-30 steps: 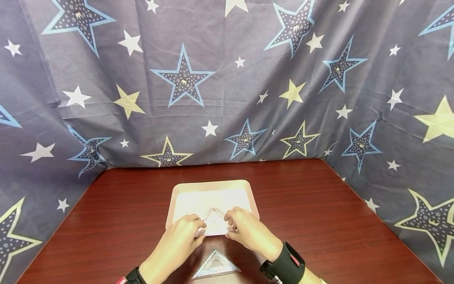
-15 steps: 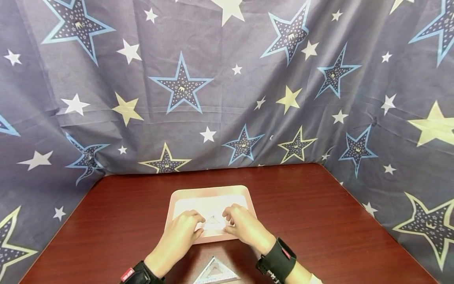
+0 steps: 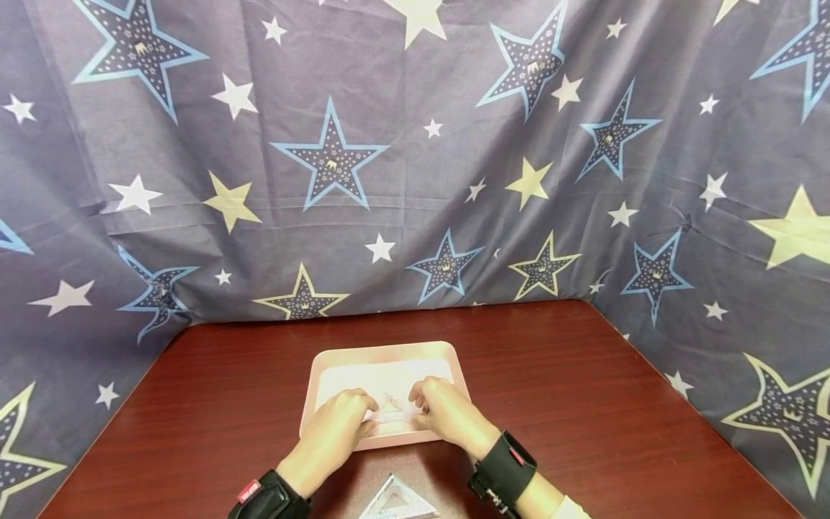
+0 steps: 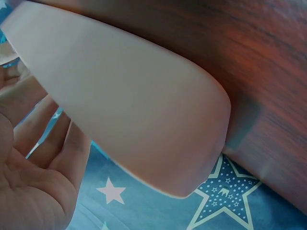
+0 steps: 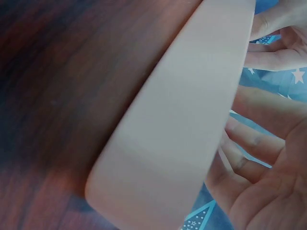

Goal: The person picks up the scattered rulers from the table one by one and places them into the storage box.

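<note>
A clear triangular set square [image 3: 392,415] is inside the pink tray [image 3: 382,441], between my two hands and close over the white bottom. My left hand [image 3: 333,425] pinches its left end with fingertips and thumb. At the opposite end, my right hand [image 3: 447,414] pinches it the same way. Both wrist views show the tray's outer wall [image 4: 129,91] hiding the fingertips and the set square. Nearer to me, a second clear set square [image 3: 418,507] lies flat on the table, partly cut off by the frame's bottom edge.
The tray stands on a reddish-brown wooden table [image 3: 558,404]. A grey curtain [image 3: 389,108] printed with stars hangs behind the table and along both sides. Each wrist wears a black strap [image 3: 509,472].
Both hands have lowered the set square from in front of the tray's near rim into the tray, and it now tilts differently. The head view has shifted slightly upward.
</note>
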Motion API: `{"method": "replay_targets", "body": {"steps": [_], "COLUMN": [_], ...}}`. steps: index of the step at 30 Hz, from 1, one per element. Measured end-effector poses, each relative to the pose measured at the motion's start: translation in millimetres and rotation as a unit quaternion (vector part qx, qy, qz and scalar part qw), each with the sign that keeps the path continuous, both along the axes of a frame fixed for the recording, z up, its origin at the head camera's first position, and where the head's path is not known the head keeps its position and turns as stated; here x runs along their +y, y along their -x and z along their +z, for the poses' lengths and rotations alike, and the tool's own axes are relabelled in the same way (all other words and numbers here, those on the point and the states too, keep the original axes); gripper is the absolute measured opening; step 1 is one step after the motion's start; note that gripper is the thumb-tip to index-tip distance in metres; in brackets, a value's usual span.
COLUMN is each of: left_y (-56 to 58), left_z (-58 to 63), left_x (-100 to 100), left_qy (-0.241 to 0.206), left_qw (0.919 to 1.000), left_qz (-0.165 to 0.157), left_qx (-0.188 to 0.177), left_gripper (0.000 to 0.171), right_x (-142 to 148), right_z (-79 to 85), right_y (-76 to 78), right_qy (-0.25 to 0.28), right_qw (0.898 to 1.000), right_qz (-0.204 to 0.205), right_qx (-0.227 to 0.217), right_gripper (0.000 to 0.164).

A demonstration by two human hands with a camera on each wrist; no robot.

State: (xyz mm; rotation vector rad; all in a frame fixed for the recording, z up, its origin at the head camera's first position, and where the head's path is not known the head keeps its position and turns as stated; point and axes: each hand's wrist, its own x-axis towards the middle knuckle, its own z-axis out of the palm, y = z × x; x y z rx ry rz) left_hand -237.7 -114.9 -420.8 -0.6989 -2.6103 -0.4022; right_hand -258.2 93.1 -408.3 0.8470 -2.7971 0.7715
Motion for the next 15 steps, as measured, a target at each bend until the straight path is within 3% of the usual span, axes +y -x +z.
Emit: {"method": "replay_targets", "body": {"steps": [7, 15], "left_y": [5.5, 11.4], "left_z": [-3.1, -8.4], "left_x": [-1.1, -3.0], "left_qy": [-0.002, -0.012], "left_qw": [0.9994, 0.9985], "left_qz": [-0.001, -0.033], "left_qx": [-0.034, -0.041], "left_gripper": [0.014, 0.015], "right_x": [-0.3, -2.5], "right_z": [-3.8, -9.0], "right_y": [2.9, 5.8], "right_qy": [0.008, -0.017], "right_qw": [1.0, 0.999], "right_qz": [0.003, 0.007], "right_qx": [-0.024, -0.028], "right_gripper": [0.02, 0.018]}}
